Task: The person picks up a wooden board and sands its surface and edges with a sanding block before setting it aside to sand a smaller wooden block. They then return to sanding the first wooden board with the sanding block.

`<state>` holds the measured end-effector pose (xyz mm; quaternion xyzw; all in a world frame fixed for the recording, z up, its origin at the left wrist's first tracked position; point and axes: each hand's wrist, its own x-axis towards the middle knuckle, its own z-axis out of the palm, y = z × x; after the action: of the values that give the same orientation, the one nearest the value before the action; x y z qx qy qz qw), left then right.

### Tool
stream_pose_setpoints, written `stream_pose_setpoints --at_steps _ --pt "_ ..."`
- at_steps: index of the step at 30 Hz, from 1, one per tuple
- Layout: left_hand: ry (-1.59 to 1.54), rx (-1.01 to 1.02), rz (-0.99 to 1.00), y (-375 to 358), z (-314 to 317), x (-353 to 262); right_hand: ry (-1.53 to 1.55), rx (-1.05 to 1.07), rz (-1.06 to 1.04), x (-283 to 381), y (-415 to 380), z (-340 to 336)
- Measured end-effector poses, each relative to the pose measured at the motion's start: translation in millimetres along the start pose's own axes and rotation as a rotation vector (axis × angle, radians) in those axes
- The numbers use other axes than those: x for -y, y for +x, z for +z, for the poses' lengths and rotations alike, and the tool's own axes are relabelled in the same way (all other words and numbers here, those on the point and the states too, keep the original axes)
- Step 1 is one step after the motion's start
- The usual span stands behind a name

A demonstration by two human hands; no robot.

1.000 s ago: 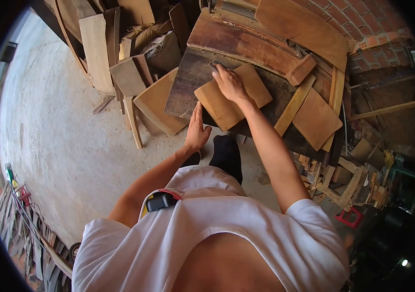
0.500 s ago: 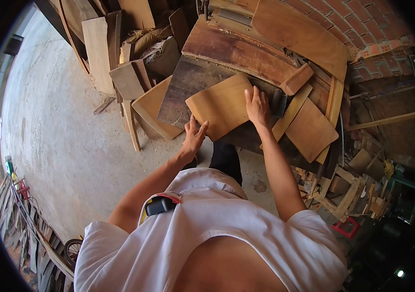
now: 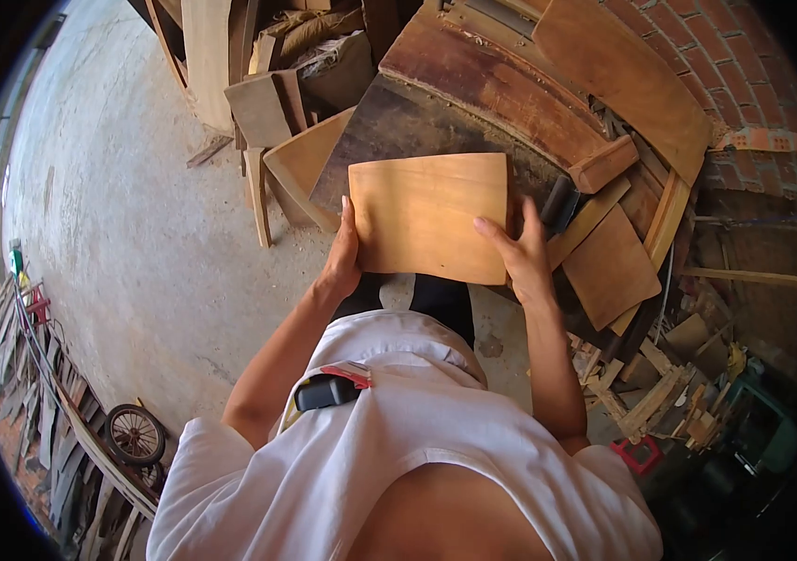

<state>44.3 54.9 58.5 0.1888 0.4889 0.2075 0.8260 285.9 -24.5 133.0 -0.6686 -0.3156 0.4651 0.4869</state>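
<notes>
A light brown wooden board [image 3: 431,217] with one slightly curved edge is held up between both hands, over the near edge of the workbench [image 3: 417,122]. My left hand [image 3: 343,248] grips its left edge, its fingers partly hidden behind the wood. On the right edge, my right hand [image 3: 522,245] has the thumb on the face and the fingers around the side. Just right of that hand, a dark cylindrical object [image 3: 560,203] lies on the bench beside a reddish-brown wooden block [image 3: 603,165].
A flat square board [image 3: 612,268] and a large curved panel [image 3: 621,79] lie on the bench's right and far sides. Wood offcuts [image 3: 266,110] lean at its left. Scrap wood [image 3: 646,397] is piled at lower right. Concrete floor [image 3: 137,215] stretches left.
The board has been lifted off the bench, turned more level and drawn toward my body. Both hands now grip its side edges. The view has shifted slightly.
</notes>
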Motion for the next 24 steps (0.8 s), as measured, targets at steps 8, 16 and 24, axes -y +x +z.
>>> stream_pose_setpoints --at_steps 8,16,24 --pt "0.13 0.27 0.368 -50.0 -9.3 -42.8 0.199 0.139 -0.201 36.7 -48.0 1.7" --pt "0.439 0.342 0.457 -30.2 -20.6 -67.3 -0.264 0.001 -0.265 -0.1 -57.6 0.8" --pt "0.803 0.406 0.947 -38.7 -11.7 -70.6 -0.253 -0.214 -0.381 -29.9 -84.4 20.0"
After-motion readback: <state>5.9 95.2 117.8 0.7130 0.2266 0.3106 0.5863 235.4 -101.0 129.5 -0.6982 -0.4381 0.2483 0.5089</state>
